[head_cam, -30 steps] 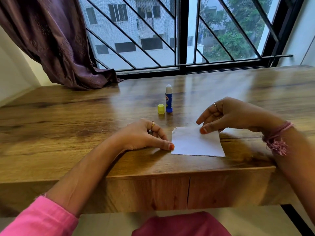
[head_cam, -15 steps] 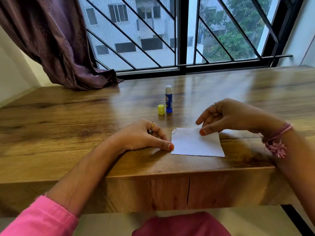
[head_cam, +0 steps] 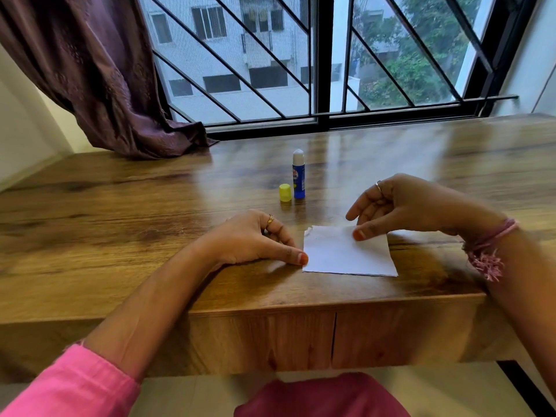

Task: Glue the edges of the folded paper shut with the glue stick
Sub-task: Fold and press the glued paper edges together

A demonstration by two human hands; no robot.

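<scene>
Nothing shifted — loose left hand point(head_cam: 255, 239) touching folded paper point(head_cam: 343, 257) at left edge, loose right hand point(head_cam: 406, 206) pressing far edge

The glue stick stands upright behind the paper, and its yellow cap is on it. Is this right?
Not quite. The head view shows the yellow cap off, standing on the table beside the upright glue stick, behind the paper.
</scene>
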